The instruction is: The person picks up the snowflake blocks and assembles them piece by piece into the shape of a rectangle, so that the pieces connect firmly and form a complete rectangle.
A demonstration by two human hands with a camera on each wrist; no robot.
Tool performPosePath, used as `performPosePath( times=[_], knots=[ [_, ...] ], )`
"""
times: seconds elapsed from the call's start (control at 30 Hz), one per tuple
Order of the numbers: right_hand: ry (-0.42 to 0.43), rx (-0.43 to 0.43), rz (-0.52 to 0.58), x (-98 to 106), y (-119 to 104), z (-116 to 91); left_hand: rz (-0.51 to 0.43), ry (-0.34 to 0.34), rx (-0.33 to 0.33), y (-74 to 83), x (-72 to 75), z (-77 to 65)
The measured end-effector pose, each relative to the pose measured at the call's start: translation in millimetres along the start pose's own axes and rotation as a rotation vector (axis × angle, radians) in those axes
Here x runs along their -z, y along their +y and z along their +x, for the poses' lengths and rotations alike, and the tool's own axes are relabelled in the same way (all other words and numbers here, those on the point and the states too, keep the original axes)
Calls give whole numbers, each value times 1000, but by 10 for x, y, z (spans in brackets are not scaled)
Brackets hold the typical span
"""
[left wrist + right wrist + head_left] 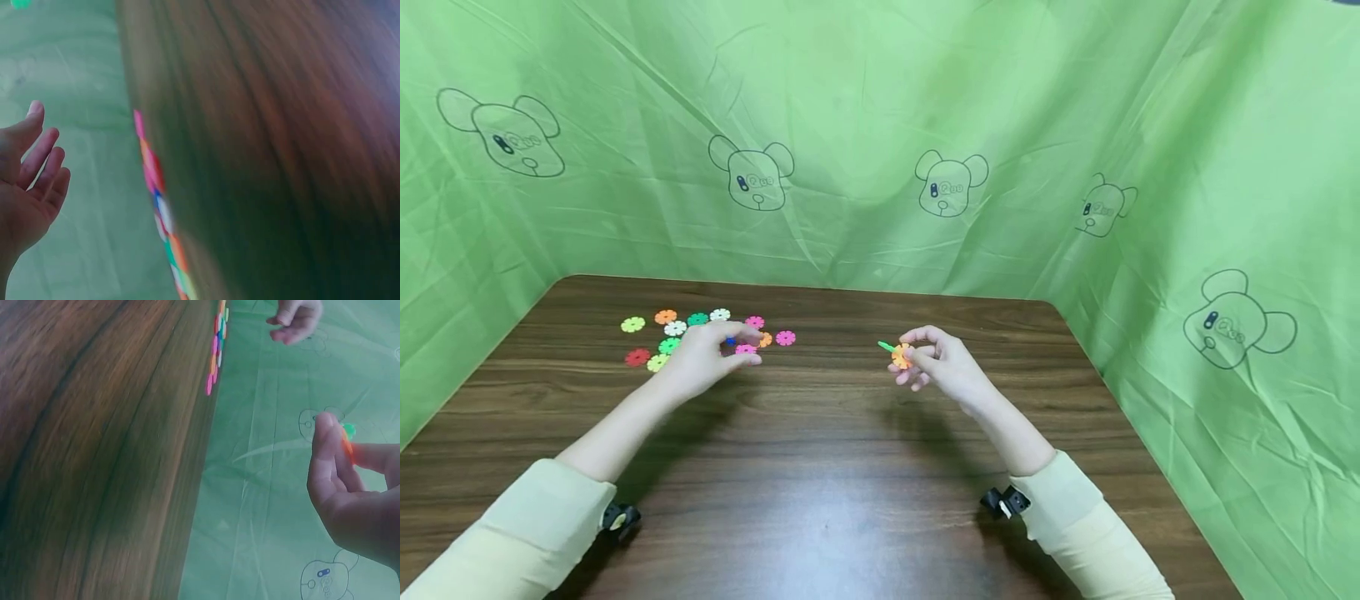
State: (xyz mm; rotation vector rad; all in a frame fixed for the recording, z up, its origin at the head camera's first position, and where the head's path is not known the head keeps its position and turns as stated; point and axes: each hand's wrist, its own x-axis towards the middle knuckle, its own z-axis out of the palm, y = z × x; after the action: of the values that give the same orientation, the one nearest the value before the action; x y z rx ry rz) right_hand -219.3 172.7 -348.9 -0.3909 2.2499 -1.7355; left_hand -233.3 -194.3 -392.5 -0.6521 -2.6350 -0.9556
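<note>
Several flat snowflake-shaped plastic discs (666, 333) in yellow, orange, green, white, red and pink lie scattered at the back left of a dark wooden table (850, 475). My left hand (748, 346) hovers over their right end with fingers relaxed and holds nothing; a pink disc (746, 349) lies just under its fingertips. The left wrist view shows that hand (34, 175) open beside the row of discs (156, 181). My right hand (913, 354) is raised at the table's middle right and pinches an orange disc (901, 356) with a green disc (887, 346) slotted into it, also seen as the orange disc (347, 447) in the right wrist view.
A green cloth (880, 125) printed with bear outlines hangs behind and along both sides of the table. A pink disc (785, 337) lies apart, right of the pile. Small black wrist cameras (1006, 502) sit at both cuffs.
</note>
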Motion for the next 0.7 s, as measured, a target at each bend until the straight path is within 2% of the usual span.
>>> performPosePath(
  times=[0.13, 0.23, 0.43, 0.57, 0.7],
  knots=[
    [-48, 7, -15, 49, -8, -12, -9, -85, 57, -238, 54, -24],
    [-53, 3, -6, 65, -18, -15, -18, -142, 81, -399, 75, -19],
    [-49, -18, 31, 83, -8, -7, 10, -242, 117, -612, 67, -3],
    [-39, -54, 40, 105, 12, 10, 55, -298, 91, -699, 32, 17],
    [-20, -107, 42, 113, 22, 43, 107, -319, 53, -747, 3, 22]
  ],
)
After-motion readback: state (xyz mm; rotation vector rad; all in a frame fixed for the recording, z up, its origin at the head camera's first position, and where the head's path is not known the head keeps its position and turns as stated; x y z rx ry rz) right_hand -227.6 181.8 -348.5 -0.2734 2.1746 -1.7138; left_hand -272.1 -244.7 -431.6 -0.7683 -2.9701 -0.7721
